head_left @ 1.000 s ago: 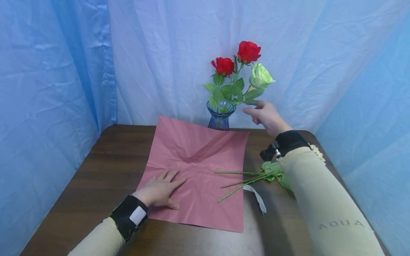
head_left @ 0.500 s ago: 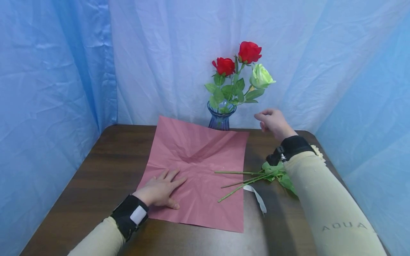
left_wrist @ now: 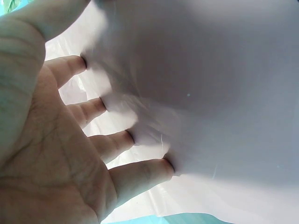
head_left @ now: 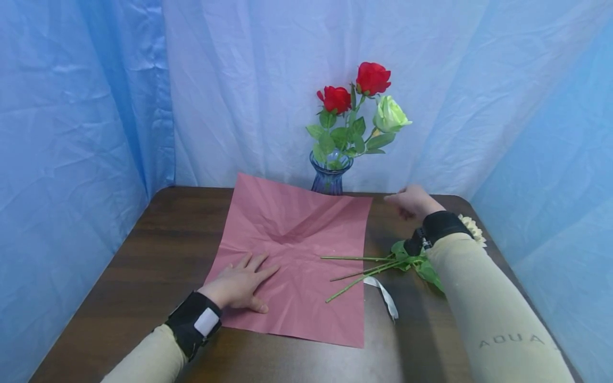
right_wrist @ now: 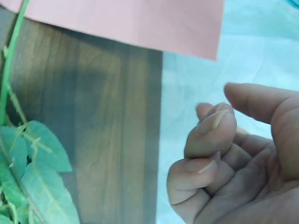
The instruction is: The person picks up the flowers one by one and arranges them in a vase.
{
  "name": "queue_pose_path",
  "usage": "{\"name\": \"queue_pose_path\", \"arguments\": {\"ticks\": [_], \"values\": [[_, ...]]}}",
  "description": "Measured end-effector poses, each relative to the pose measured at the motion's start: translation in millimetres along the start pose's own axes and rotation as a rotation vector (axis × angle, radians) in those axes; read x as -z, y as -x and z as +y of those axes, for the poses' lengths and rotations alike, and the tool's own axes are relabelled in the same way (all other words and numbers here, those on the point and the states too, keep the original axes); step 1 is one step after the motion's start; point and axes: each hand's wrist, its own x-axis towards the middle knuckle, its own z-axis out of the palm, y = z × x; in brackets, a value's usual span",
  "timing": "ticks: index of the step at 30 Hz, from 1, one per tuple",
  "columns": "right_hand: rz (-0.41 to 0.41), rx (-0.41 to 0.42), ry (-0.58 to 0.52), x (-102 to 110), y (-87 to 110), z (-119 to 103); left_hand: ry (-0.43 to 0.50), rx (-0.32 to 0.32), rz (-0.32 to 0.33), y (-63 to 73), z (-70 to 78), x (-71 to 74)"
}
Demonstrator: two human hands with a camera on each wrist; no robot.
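Over the brown worktop [head_left: 172, 244], the left hand [head_left: 239, 286] lies fingers spread on pink paper [head_left: 298, 266], lower centre-left; the right hand [head_left: 413, 202], right of centre, seems loosely curled.

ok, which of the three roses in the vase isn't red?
The pale green rose, rightmost and lowest of the three in the head view; the left rose and top rose are both red.

Dk brown wood table [head_left: 158, 255], lt blue curtains [head_left: 249, 96] behind & both sides
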Motion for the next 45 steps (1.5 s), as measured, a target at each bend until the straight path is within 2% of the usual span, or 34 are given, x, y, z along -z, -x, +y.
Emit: {"name": "queue_pose_path", "arguments": {"ticks": [4,10,16,20,25,32,45], "values": [[-0.087,-0.036,0.032,-2,1.7,5,-0.001,-0.003,0.003,0.6,-0.7,-0.4],[-0.172,-0.054,0.093,-8,2.5,14,-0.009,-0.001,0.005,0.0,-1.7,-1.5],[-0.264,-0.077,0.268,-16,-2.8,24,-0.007,0.0,0.004,-1.0,-2.1,-1.2],[-0.304,-0.102,0.371,-23,-3.0,27,-0.006,0.002,0.004,-0.8,-1.8,-0.5],[-0.325,-0.123,0.4,-28,0.2,29,-0.001,0.0,-0.002,-0.2,-1.2,0.1],[-0.359,-0.069,0.462,-32,3.1,34,-0.012,-0.007,0.001,0.2,-1.4,0.0],[-0.439,0.043,0.592,-37,-3.6,47,-0.009,-0.006,-0.002,-1.2,-1.7,-1.0]]}}
